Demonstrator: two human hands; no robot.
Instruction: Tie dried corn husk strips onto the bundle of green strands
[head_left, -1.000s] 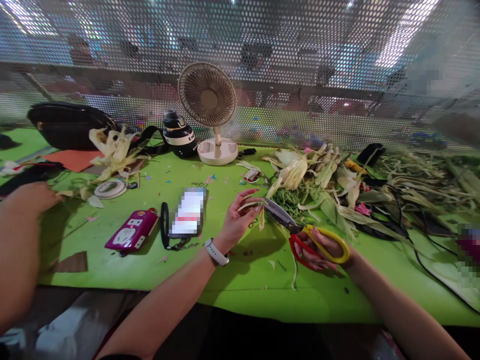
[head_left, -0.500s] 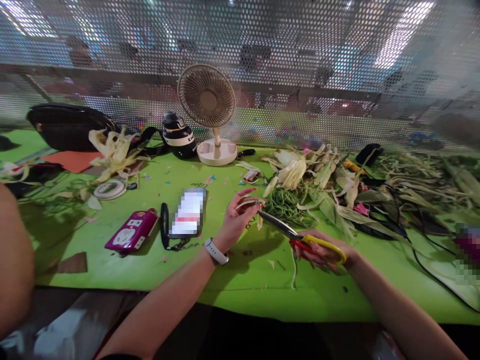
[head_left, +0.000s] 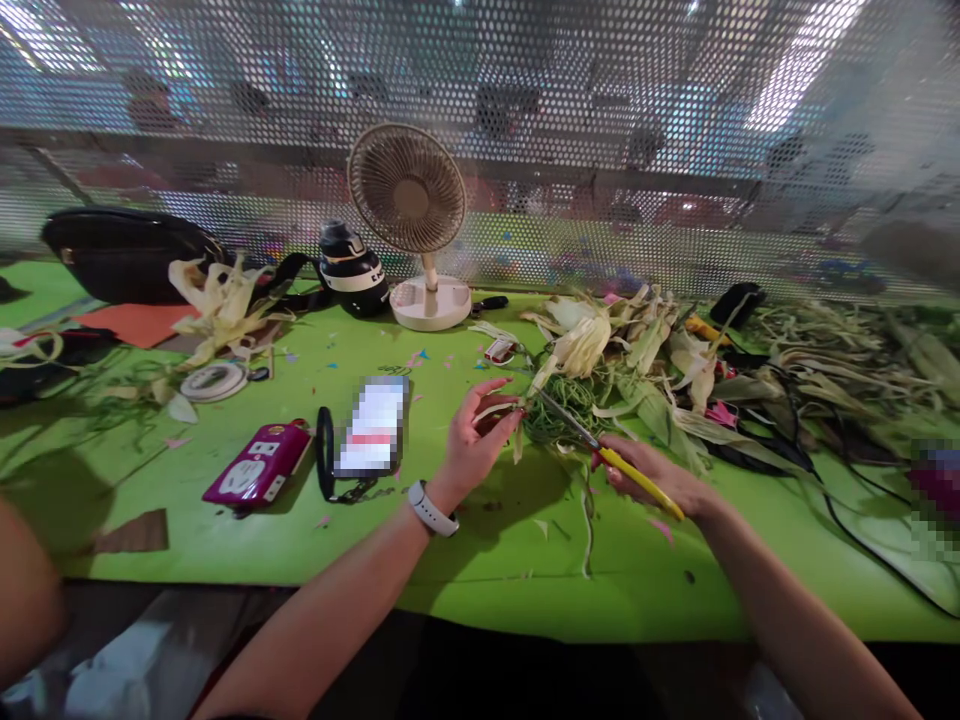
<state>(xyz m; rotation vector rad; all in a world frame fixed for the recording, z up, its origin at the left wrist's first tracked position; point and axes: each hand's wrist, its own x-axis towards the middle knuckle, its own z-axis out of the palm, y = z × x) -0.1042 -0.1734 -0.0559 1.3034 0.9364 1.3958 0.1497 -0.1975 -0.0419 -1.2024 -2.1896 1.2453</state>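
Observation:
My left hand (head_left: pixel 480 435), with a pale watch (head_left: pixel 433 508) on its wrist, pinches a thin strip of corn husk (head_left: pixel 517 445) between thumb and fingers. My right hand (head_left: pixel 645 470) is closed around yellow-handled scissors (head_left: pixel 641 482). The blades point up and left, their tips close to the left fingertips and over a tangle of green strings (head_left: pixel 566 405). Whether the blades touch the strip, I cannot tell. Beyond the hands lies a bundle of dried corn husks (head_left: pixel 581 345).
A purple power bank (head_left: pixel 259 465) and a phone (head_left: pixel 369 425) lie left of my hands. Behind stand a fan (head_left: pixel 431 305), a black bottle (head_left: pixel 352 275) and a black bag (head_left: pixel 131 255). Husks and a cable (head_left: pixel 862 545) spread right. Someone's arm (head_left: pixel 26 590) shows at far left.
The scissors have turned in my right hand, so they show edge-on and their tips sit slightly higher. My left hand stays nearly in place, still pinching the strip.

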